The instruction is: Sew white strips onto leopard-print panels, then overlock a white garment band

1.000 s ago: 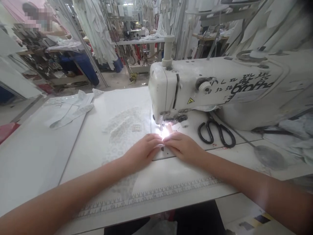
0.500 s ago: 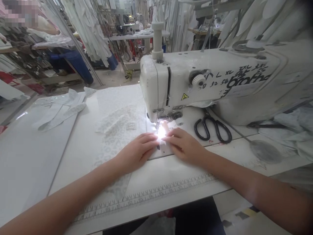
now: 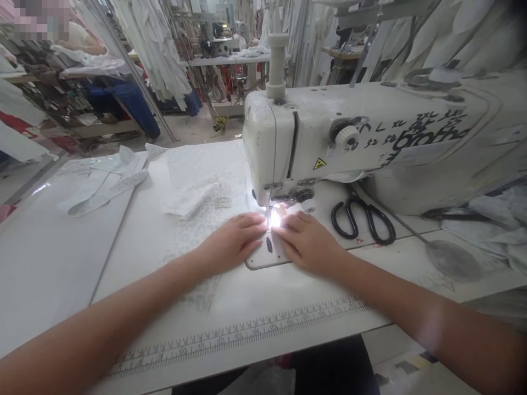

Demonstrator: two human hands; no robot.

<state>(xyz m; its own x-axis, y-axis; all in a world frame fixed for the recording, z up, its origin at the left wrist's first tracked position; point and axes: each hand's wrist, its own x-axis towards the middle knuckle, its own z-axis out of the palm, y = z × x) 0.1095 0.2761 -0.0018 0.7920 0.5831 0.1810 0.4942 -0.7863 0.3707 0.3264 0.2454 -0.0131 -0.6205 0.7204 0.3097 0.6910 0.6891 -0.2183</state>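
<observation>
Pale printed fabric (image 3: 191, 219) with a small label (image 3: 223, 203) on it lies on the sewing table, running under my left forearm. My left hand (image 3: 233, 241) is closed on its edge, just left of the needle of a white sewing machine (image 3: 304, 131). On the needle's other side is my right hand (image 3: 310, 241), thumb and fingers pinched together close to the plate. A bright lamp glare (image 3: 275, 218) washes out the spot between my fingertips, so what the right fingers hold is hidden. The metal needle plate (image 3: 263, 259) shows in front of the hands.
Black-handled scissors (image 3: 362, 219) lie right of my right hand. A printed ruler (image 3: 247, 334) runs along the table's front edge. Cloth scraps (image 3: 111, 189) lie at left, a fabric pile (image 3: 494, 225) at right. Another person's arm (image 3: 82, 41) shows at far upper left.
Both hands have moved slightly forward toward the needle, baring more of the needle plate. The printed fabric has shifted a little away from me, and the whole view has shifted slightly.
</observation>
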